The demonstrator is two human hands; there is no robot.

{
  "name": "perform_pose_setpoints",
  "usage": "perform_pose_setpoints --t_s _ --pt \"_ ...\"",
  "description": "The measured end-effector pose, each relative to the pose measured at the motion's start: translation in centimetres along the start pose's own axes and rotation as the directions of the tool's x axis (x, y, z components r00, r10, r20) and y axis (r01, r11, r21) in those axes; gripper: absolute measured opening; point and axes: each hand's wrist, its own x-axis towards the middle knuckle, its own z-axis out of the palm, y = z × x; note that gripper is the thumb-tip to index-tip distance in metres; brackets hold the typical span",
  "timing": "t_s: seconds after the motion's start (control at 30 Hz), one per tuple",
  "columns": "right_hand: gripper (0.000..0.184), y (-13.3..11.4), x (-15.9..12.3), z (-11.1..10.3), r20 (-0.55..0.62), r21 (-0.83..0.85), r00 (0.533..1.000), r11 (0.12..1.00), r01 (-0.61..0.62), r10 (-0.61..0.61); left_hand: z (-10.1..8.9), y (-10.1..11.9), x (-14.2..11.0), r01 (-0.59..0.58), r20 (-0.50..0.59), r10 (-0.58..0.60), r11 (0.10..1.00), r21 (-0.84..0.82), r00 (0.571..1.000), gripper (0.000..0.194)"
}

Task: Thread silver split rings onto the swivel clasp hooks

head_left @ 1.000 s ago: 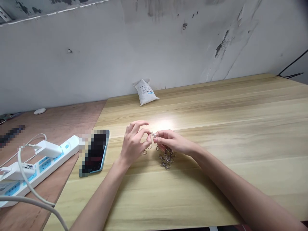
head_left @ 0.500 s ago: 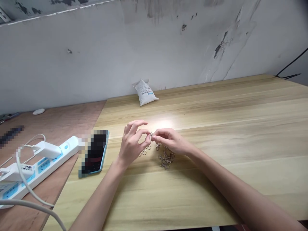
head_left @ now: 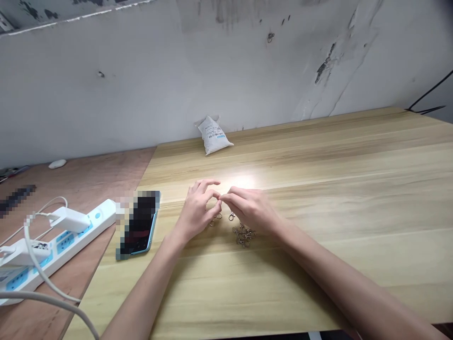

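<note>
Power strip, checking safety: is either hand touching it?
No, the left hand and right hand are well apart from the power strip.

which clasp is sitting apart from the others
The lone clasp, right beside the right hand; the others lie bunched together in one heap, nearer the person.

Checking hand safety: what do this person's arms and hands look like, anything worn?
The bare, slender left forearm and bare, slender right forearm have no sleeves. The bare left hand and bare right hand have long, thin fingers, with no gloves, and no watch or bracelet shows.
</note>
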Motion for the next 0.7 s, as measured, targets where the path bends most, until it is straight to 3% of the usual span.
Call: perform_pose_setpoints --t_s 0.13,0.37,0.57,0.7 --pt "0.028 -0.9 0.1 0.1 0.026 -0.040 0.999 0.999 0.027 -0.026 -0.3 -0.4 -0.1 0.005 0.096 -0.008 0.999 0.037 0.995 0.008" --pt "0.013 1.7 -0.3 -0.3 0.173 -0.006 0.985 1.000 0.029 -0.027 -1.9 -1.5 -0.2 0.000 0.183 -0.028 0.989 0.151 0.983 0.008" --pt "0.020 1.5 -0.4 0.0 0.285 0.082 0.957 0.996 0.026 -0.049 -1.5 -1.5 -0.3 -0.013 0.249 -0.010 0.996 0.090 0.969 0.012" --pt "0.018 2.5 0.0 -1.2 0.288 0.053 0.957 0.997 -0.059 0.041 -1.1 -1.2 -0.2 -0.041 0.300 0.043 0.999 -0.012 0.953 0.017"
